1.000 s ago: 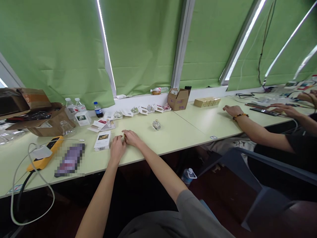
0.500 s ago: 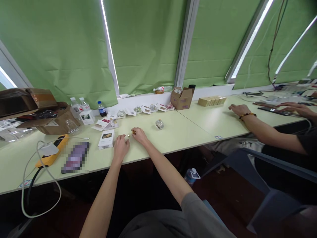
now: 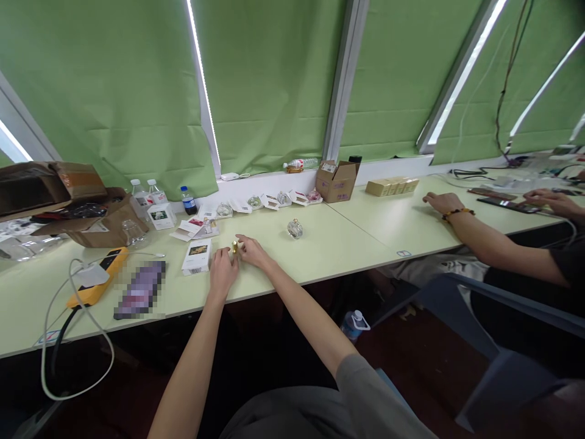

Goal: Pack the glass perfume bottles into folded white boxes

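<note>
Between the fingertips of my two hands, low over the table, is a small shiny gold piece (image 3: 234, 246), perhaps a bottle cap. My left hand (image 3: 222, 271) rests on the tabletop with bent fingers against the piece's left side. From the right, my right hand (image 3: 254, 252) reaches it with thumb and forefinger. The fingers partly cover the piece. A white printed box (image 3: 197, 256) lies just left of my left hand. Right of my hands, a clear round glass bottle (image 3: 295, 229) with a gold top stands upright by itself.
Open white boxes with small glass bottles (image 3: 253, 202) line the table's back. A phone (image 3: 139, 289), yellow power strip (image 3: 98, 277) and looped cable lie left, near cartons (image 3: 91, 216). A brown carton (image 3: 337, 181) and gold boxes (image 3: 392, 186) stand back right. Another person's hand (image 3: 443, 202) rests farther right.
My right hand has shifted slightly left, bringing its gold piece to the small gold bit by my left fingers. They now appear as one upright piece. My left hand has barely moved.
</note>
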A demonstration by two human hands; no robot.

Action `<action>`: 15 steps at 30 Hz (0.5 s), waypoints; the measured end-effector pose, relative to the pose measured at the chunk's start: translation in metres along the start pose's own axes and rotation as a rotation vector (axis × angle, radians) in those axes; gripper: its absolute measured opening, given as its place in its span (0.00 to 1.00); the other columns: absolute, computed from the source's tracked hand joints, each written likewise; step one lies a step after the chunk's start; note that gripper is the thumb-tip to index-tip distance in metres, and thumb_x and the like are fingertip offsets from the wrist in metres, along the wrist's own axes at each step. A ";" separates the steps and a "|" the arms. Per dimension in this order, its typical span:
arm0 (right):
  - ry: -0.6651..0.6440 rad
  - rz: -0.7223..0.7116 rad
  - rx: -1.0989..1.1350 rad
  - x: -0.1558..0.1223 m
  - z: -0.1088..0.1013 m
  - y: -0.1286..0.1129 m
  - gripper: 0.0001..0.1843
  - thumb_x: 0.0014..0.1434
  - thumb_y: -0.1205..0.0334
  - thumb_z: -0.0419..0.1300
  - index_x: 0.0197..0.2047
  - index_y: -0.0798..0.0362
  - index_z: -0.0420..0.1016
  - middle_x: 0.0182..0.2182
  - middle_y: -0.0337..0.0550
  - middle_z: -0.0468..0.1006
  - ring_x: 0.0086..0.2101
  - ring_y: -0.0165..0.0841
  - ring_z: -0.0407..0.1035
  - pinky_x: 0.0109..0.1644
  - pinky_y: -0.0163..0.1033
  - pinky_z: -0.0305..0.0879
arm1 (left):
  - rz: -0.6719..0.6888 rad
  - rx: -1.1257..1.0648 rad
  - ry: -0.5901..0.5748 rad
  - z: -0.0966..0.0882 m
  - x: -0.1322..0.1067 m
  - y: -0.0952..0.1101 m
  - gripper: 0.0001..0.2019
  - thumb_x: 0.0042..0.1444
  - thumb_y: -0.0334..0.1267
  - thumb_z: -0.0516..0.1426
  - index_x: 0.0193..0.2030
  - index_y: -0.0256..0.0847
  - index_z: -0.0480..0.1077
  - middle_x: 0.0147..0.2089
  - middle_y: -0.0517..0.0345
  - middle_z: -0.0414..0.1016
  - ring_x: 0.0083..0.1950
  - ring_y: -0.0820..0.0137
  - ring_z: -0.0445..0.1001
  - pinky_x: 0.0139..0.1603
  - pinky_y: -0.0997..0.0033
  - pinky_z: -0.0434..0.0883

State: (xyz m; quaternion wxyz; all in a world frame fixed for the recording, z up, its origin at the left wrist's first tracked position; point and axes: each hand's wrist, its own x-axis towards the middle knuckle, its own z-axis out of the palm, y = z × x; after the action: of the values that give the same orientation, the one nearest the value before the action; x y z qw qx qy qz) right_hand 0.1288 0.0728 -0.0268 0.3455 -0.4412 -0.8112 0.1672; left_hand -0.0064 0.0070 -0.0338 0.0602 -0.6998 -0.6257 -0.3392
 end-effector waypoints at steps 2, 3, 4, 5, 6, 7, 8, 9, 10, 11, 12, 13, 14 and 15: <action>0.047 -0.005 -0.046 -0.005 -0.006 0.000 0.27 0.55 0.72 0.54 0.59 0.53 0.66 0.50 0.48 0.74 0.39 0.32 0.71 0.48 0.37 0.65 | -0.006 -0.019 0.029 -0.004 0.000 0.002 0.15 0.58 0.39 0.51 0.51 0.37 0.65 0.50 0.45 0.71 0.53 0.57 0.67 0.53 0.60 0.64; 0.079 -0.013 -0.070 -0.007 -0.011 0.000 0.24 0.56 0.71 0.54 0.56 0.53 0.69 0.50 0.47 0.74 0.39 0.32 0.71 0.49 0.37 0.65 | -0.008 -0.034 0.043 -0.006 0.000 0.003 0.14 0.59 0.39 0.51 0.49 0.37 0.66 0.49 0.45 0.71 0.52 0.58 0.68 0.52 0.61 0.64; 0.125 -0.024 -0.089 -0.009 -0.016 0.001 0.21 0.57 0.70 0.54 0.54 0.52 0.71 0.49 0.47 0.75 0.40 0.33 0.70 0.50 0.38 0.65 | -0.016 -0.048 0.055 -0.008 0.000 0.004 0.12 0.59 0.39 0.50 0.47 0.38 0.67 0.47 0.46 0.72 0.51 0.59 0.69 0.51 0.62 0.64; 0.188 -0.035 -0.098 -0.011 -0.023 0.002 0.19 0.58 0.69 0.53 0.52 0.52 0.72 0.48 0.47 0.75 0.41 0.33 0.70 0.50 0.38 0.65 | -0.032 -0.061 0.059 -0.010 -0.001 0.005 0.10 0.59 0.39 0.50 0.44 0.39 0.68 0.44 0.47 0.73 0.48 0.61 0.70 0.49 0.63 0.64; 0.268 -0.044 -0.100 -0.013 -0.031 0.004 0.18 0.59 0.68 0.52 0.51 0.52 0.72 0.48 0.47 0.75 0.42 0.34 0.69 0.50 0.38 0.65 | -0.055 -0.073 0.049 -0.012 -0.001 0.006 0.09 0.60 0.40 0.50 0.40 0.40 0.68 0.42 0.49 0.73 0.45 0.62 0.71 0.46 0.65 0.65; 0.364 -0.047 -0.099 -0.015 -0.040 0.007 0.17 0.60 0.67 0.51 0.51 0.52 0.71 0.48 0.47 0.74 0.43 0.34 0.69 0.49 0.38 0.65 | -0.085 -0.084 0.025 -0.014 -0.001 0.006 0.10 0.60 0.41 0.49 0.37 0.41 0.68 0.38 0.51 0.74 0.42 0.63 0.72 0.41 0.67 0.65; 0.464 -0.031 -0.099 -0.017 -0.050 0.011 0.17 0.61 0.66 0.49 0.52 0.53 0.71 0.48 0.49 0.74 0.44 0.34 0.68 0.48 0.38 0.66 | -0.118 -0.094 -0.008 -0.015 -0.001 0.006 0.11 0.60 0.43 0.49 0.34 0.42 0.68 0.35 0.52 0.74 0.38 0.64 0.71 0.37 0.68 0.63; 0.562 0.003 -0.107 -0.020 -0.061 0.017 0.18 0.62 0.64 0.48 0.53 0.54 0.69 0.49 0.50 0.72 0.44 0.35 0.68 0.47 0.39 0.66 | -0.148 -0.104 -0.045 -0.015 -0.001 0.006 0.12 0.61 0.44 0.49 0.32 0.42 0.68 0.33 0.54 0.73 0.36 0.65 0.71 0.33 0.69 0.61; 0.638 0.046 -0.128 -0.023 -0.073 0.024 0.18 0.63 0.63 0.48 0.54 0.55 0.68 0.50 0.52 0.71 0.45 0.35 0.67 0.47 0.40 0.66 | -0.172 -0.117 -0.077 -0.016 -0.001 0.006 0.13 0.61 0.46 0.49 0.30 0.42 0.67 0.31 0.55 0.73 0.33 0.66 0.70 0.30 0.69 0.59; 0.715 0.107 -0.157 -0.026 -0.083 0.031 0.19 0.63 0.61 0.48 0.55 0.55 0.67 0.51 0.53 0.69 0.46 0.36 0.67 0.48 0.41 0.65 | -0.187 -0.129 -0.101 -0.016 -0.001 0.006 0.15 0.61 0.47 0.48 0.29 0.43 0.67 0.29 0.56 0.73 0.32 0.66 0.70 0.29 0.70 0.57; 0.765 0.178 -0.187 -0.030 -0.093 0.040 0.21 0.62 0.59 0.49 0.56 0.56 0.64 0.52 0.54 0.68 0.48 0.38 0.66 0.49 0.42 0.64 | -0.197 -0.140 -0.115 -0.016 -0.001 0.005 0.15 0.61 0.48 0.48 0.28 0.43 0.67 0.29 0.56 0.73 0.32 0.67 0.70 0.28 0.70 0.56; 0.782 0.259 -0.212 -0.034 -0.101 0.049 0.23 0.61 0.56 0.51 0.58 0.56 0.62 0.52 0.55 0.68 0.49 0.39 0.66 0.48 0.42 0.64 | -0.203 -0.147 -0.123 -0.016 -0.001 0.005 0.16 0.61 0.48 0.48 0.28 0.43 0.67 0.28 0.57 0.73 0.31 0.67 0.70 0.28 0.70 0.55; 0.765 0.346 -0.230 -0.037 -0.107 0.058 0.26 0.60 0.53 0.52 0.60 0.56 0.60 0.52 0.55 0.68 0.48 0.40 0.66 0.47 0.42 0.64 | -0.207 -0.150 -0.129 -0.016 -0.001 0.005 0.16 0.61 0.48 0.48 0.28 0.43 0.67 0.28 0.57 0.74 0.32 0.67 0.70 0.28 0.70 0.55; 0.723 0.428 -0.241 -0.041 -0.111 0.066 0.30 0.59 0.50 0.54 0.60 0.55 0.59 0.51 0.55 0.68 0.47 0.41 0.67 0.45 0.42 0.64 | -0.210 -0.149 -0.137 -0.016 -0.001 0.005 0.16 0.61 0.48 0.48 0.28 0.43 0.67 0.29 0.57 0.74 0.32 0.67 0.70 0.28 0.70 0.55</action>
State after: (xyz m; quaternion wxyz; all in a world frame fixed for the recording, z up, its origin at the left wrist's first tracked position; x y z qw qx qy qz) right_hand 0.2624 0.0720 -0.0030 0.5108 -0.6666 -0.5423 -0.0260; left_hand -0.0078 -0.0030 -0.0207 -0.0703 -0.6546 -0.6712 -0.3406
